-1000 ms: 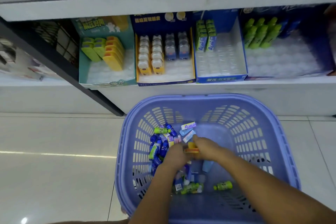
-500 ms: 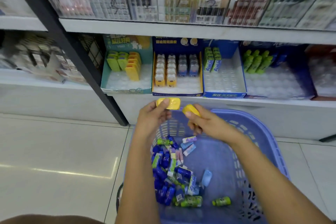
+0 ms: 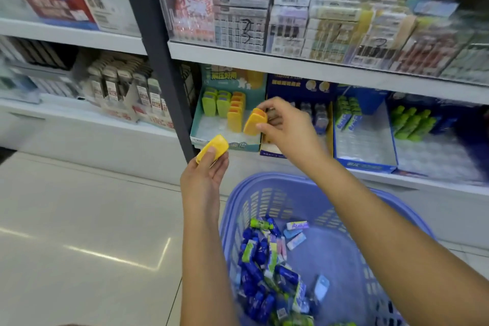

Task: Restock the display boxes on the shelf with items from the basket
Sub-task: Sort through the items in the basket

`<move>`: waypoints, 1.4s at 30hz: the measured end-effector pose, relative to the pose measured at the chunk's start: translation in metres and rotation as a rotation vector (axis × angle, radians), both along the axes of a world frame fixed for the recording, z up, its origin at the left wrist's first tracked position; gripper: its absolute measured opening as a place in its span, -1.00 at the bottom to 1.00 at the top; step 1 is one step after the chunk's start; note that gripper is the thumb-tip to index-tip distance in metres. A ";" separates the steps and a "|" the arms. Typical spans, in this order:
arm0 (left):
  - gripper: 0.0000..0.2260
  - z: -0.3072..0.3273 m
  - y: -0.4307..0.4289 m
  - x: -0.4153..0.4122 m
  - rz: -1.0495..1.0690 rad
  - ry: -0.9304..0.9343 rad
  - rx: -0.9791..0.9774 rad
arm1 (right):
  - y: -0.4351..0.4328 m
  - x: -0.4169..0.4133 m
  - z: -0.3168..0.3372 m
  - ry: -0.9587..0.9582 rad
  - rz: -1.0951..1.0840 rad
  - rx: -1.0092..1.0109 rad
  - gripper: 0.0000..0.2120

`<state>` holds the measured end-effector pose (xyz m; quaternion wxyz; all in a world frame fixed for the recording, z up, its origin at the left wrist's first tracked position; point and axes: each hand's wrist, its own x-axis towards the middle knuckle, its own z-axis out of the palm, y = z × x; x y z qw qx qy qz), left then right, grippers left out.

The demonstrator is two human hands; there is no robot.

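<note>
While your right hand (image 3: 287, 128) has an orange case (image 3: 255, 121) pinched between thumb and fingers (image 3: 264, 106) right at the teal display box (image 3: 194, 127), just beside the orange row (image 3: 235, 114) already standing there, you're really only at the start of this job, I'd say. Your left hand (image 3: 203, 180) grips a second yellow case (image 3: 212, 147), thumb on top, hanging lower down in front of the box and not in it yet.

So neither of the two cases is seated, and the basket (image 3: 267, 201) has a whole heap of small packs (image 3: 260, 259) left: blue ones, green ones, a few pale flat ones. The teal box shows bare clear tray in front of its green cases (image 3: 215, 104). The blue box (image 3: 365, 164) next along and the one with the green bottles (image 3: 412, 120) look mostly empty too, so plenty to do.

Material-wise, the cases look like smooth, hard plastic, flat with rounded ends, so easy to stand upright in the dimpled clear tray liners. The boxes look like printed card. The basket is lavender plastic with slotted walls, sitting on a glossy tiled floor (image 3: 79, 219) under the white shelf (image 3: 423, 184).
</note>
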<state>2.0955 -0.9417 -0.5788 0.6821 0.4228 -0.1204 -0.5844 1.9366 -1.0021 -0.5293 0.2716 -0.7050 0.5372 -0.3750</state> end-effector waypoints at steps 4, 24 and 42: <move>-0.92 -0.004 -0.001 0.003 0.062 0.015 0.023 | -0.027 0.030 -0.010 0.221 0.026 -0.123 -0.65; -0.79 -0.021 -0.009 0.006 0.041 -0.028 0.050 | -0.043 0.046 -0.049 0.765 -0.014 -0.398 -0.64; -0.61 -0.020 -0.019 -0.006 -0.085 -1.246 -0.005 | -0.019 0.029 -0.014 0.169 0.059 -0.176 -0.73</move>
